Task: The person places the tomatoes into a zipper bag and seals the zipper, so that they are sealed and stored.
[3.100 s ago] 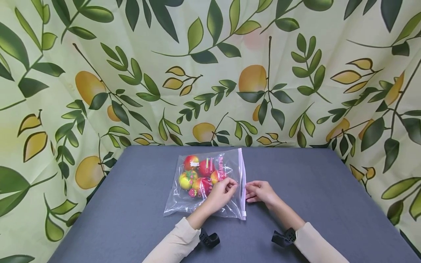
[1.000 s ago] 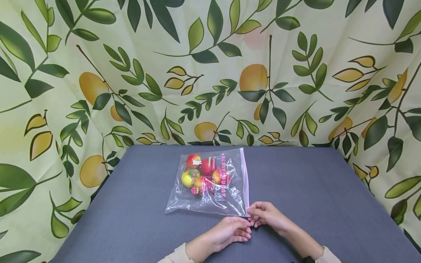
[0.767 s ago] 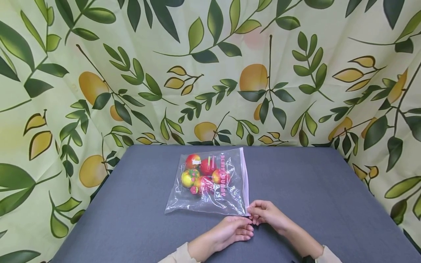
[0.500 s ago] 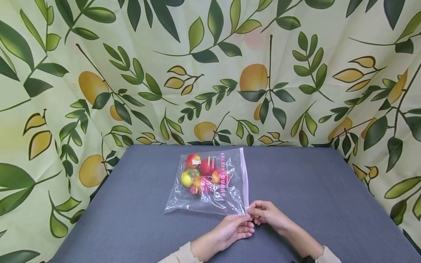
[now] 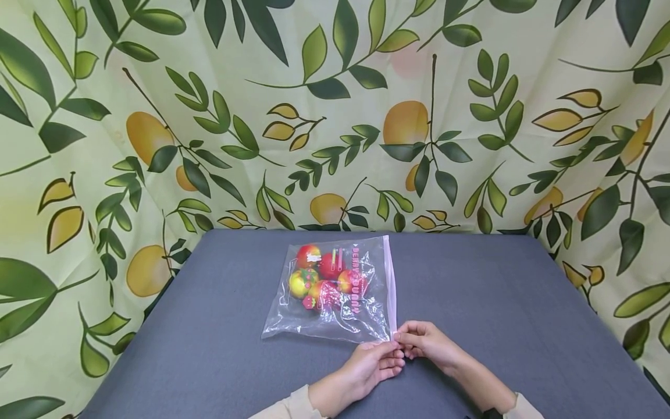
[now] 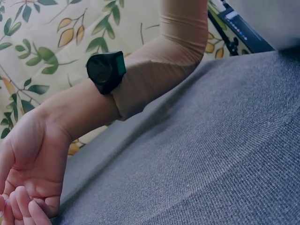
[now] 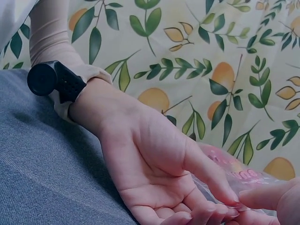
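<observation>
A clear plastic zip bag [image 5: 335, 330] with pink lettering lies flat on the table in the head view. Several round red-and-yellow fruits [image 5: 331, 266] show through its far left part. Along the bag's right side runs a lavender zip strip [image 5: 390, 279]. At that strip's near end my left hand [image 5: 369, 366] pinches the corner between thumb and fingers. My right hand [image 5: 429, 344] pinches the same end from the right, thumb on top. In the right wrist view the left hand [image 7: 154, 164] faces palm up, its thumb tip meeting the right thumb [image 7: 267, 197].
The dark grey cloth-covered table [image 5: 209, 326] extends around the bag on all sides. Behind it hangs a leaf-and-fruit patterned curtain [image 5: 345, 134]. Dark cameras sit on both wrists, such as the wrist camera [image 6: 106, 71] on the right arm.
From beside the bag's middle, both hands have come down to the near end of the zip strip. More recently the left hand has shifted up onto the corner; the bag has barely moved.
</observation>
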Motion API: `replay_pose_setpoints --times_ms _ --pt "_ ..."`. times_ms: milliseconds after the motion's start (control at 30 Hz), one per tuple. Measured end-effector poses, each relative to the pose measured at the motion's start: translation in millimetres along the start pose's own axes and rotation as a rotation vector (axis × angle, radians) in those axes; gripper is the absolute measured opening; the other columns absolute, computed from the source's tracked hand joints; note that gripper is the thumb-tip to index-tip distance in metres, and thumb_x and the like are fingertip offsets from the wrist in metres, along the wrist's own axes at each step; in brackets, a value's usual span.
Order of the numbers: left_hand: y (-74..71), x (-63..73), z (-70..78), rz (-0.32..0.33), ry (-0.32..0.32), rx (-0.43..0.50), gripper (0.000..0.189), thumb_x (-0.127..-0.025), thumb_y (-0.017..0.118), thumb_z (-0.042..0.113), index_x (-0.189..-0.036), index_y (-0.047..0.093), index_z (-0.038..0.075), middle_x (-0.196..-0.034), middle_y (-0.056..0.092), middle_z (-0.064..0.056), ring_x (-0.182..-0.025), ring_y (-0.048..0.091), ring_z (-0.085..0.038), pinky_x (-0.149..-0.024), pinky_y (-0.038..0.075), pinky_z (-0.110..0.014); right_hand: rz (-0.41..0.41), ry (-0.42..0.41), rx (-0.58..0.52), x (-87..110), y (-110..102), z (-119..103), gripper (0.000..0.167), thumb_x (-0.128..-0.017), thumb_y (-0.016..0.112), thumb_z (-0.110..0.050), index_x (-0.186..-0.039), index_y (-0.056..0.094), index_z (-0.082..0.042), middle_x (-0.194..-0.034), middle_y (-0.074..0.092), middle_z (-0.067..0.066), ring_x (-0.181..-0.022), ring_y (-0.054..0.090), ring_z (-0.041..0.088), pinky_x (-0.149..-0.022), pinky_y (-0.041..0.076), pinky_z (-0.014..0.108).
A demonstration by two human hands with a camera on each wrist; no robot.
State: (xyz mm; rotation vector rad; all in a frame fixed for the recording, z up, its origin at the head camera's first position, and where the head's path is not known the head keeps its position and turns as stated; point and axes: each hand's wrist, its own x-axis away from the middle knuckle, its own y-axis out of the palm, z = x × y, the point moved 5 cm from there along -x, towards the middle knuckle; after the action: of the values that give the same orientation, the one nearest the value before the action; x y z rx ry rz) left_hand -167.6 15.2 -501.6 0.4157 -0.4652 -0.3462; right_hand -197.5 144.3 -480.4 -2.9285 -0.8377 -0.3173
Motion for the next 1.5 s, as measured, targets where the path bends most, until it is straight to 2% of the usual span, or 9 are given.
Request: replay_pose_setpoints --times_ms 233,500,700,767,1233,1500 --pt "1.3 2.0 -1.0 0.004 0.013 -0.009 0.013 -0.093 0.055 0.016 -0.095 0.064 0.007 -0.072 0.063 0.007 -0.068 0.06 -0.002 -0.069 0.052 -0.016 -0.004 0.02 -0.003 -0.3 2.6 1.0 0.01 -0.094 0.058 -0.018 -0.086 0.062 -0.013 -0.073 0.061 -0.013 -0.065 0.057 -0.001 -0.061 0.048 0.015" --pt "1.4 1.2 -1.0 -0.007 0.028 -0.013 0.013 -0.092 0.055 0.015 -0.094 0.063 0.006 -0.07 0.061 0.007 -0.067 0.059 -0.001 -0.067 0.052 -0.015 0.001 -0.019 0.036 -1.4 3.6 0.3 0.014 -0.095 0.055 -0.015 -0.089 0.062 -0.004 -0.071 0.06 -0.012 -0.064 0.056 -0.001 -0.059 0.048 0.015" --pt "1.4 0.0 -2.0 0.001 0.022 0.009 0.011 -0.093 0.055 0.015 -0.093 0.063 0.007 -0.07 0.061 0.006 -0.067 0.059 -0.002 -0.067 0.051 -0.016 0.037 -0.071 0.1 -2.1 5.5 -3.6 0.032 -0.095 0.053 -0.011 -0.094 0.055 0.021 -0.068 0.057 -0.013 -0.061 0.054 -0.003 -0.057 0.047 0.015" --pt "1.4 -0.2 -2.0 0.003 0.02 0.016 0.01 -0.093 0.055 0.015 -0.094 0.063 0.007 -0.071 0.061 0.006 -0.067 0.059 -0.002 -0.067 0.051 -0.016 0.046 -0.082 0.108 -2.7 5.8 -3.9 0.036 -0.094 0.053 -0.01 -0.098 0.052 0.026 -0.068 0.056 -0.013 -0.06 0.054 -0.003 -0.057 0.047 0.015" --pt "0.6 0.0 -2.8 0.007 0.024 0.027 0.009 -0.092 0.056 0.015 -0.092 0.063 0.009 -0.071 0.061 0.006 -0.068 0.06 -0.003 -0.067 0.052 -0.016 0.028 -0.086 0.081 -2.8 7.6 -5.6 0.039 -0.095 0.051 -0.01 -0.101 0.048 0.029 -0.069 0.057 -0.013 -0.061 0.054 -0.003 -0.057 0.047 0.015" --pt "1.3 -0.4 -2.3 0.001 0.021 0.036 0.012 -0.093 0.056 0.016 -0.082 0.061 0.014 -0.071 0.061 0.006 -0.067 0.059 -0.003 -0.066 0.051 -0.016 0.046 -0.078 0.082 -4.3 6.1 -6.1 0.037 -0.096 0.051 -0.01 -0.099 0.049 0.027 -0.068 0.057 -0.014 -0.061 0.054 -0.003 -0.058 0.048 0.015"
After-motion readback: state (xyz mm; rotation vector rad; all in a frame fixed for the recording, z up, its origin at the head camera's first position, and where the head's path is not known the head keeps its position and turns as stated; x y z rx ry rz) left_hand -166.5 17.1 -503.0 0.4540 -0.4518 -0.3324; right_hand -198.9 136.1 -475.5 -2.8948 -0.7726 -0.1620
